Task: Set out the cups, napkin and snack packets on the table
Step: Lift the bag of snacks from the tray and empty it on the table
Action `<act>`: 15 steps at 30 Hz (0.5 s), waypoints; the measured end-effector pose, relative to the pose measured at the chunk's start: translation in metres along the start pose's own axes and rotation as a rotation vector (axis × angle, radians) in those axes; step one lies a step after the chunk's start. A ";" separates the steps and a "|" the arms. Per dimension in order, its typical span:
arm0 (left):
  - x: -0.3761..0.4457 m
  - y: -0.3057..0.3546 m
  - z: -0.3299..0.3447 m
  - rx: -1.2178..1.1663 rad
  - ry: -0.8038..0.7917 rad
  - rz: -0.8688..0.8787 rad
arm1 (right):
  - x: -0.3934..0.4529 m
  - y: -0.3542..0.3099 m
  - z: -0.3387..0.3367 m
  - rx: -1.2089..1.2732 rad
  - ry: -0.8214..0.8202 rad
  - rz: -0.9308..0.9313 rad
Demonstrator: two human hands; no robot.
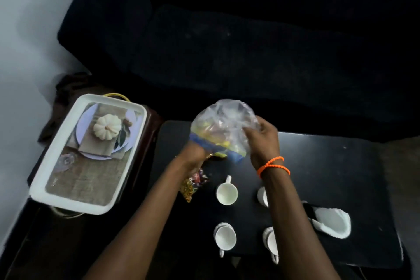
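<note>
Both hands hold a clear plastic bag (pixel 223 120) with a blue strip, raised over the black table (pixel 341 166); coloured packets show through it. My left hand (pixel 193 155) grips the bag's lower left edge. My right hand (pixel 264 141), with an orange bracelet on its wrist, grips the bag's right side. A colourful snack packet (pixel 193 185) lies on the table under my left wrist. Several white cups stand on the table: one (pixel 226 193), one (pixel 225 237), and two partly hidden by my right arm (pixel 262 195) (pixel 271 242). A white napkin (pixel 331 223) lies at the right.
A white tray (pixel 56 161) with a printed pumpkin picture sits on a dark stand to the left of the table. A dark sofa (pixel 250 41) fills the far side. A pale wall (pixel 27 29) is at the left.
</note>
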State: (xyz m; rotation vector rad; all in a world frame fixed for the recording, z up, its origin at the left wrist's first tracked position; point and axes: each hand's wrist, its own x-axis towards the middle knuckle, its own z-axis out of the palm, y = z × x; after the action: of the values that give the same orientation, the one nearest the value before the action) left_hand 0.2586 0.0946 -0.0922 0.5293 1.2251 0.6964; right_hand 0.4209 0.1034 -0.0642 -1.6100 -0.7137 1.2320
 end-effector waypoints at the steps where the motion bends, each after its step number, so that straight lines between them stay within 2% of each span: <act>1: 0.001 0.003 0.010 -0.075 -0.003 0.023 | 0.006 0.002 -0.017 0.031 0.129 0.030; 4: 0.005 0.000 0.033 -0.177 0.118 0.035 | 0.018 0.007 -0.065 0.011 0.408 0.060; 6: 0.012 -0.010 0.052 -0.160 0.045 0.080 | 0.017 0.008 -0.089 -0.139 0.472 0.037; 9: 0.011 -0.015 0.119 0.080 -0.257 0.208 | 0.011 0.005 -0.112 -0.182 0.346 0.008; 11: 0.011 -0.021 0.164 0.218 -0.389 0.260 | 0.006 -0.004 -0.135 0.063 0.191 0.032; 13: 0.017 -0.029 0.200 0.244 -0.387 0.267 | -0.002 -0.020 -0.171 0.395 0.035 0.075; 15: 0.025 -0.038 0.232 0.259 -0.241 0.268 | -0.012 -0.032 -0.220 0.457 -0.033 0.067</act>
State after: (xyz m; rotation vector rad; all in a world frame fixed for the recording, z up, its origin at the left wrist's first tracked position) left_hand 0.4941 0.0867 -0.0738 0.9777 1.0318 0.6783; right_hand 0.6274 0.0320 -0.0213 -1.2443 -0.3627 1.3580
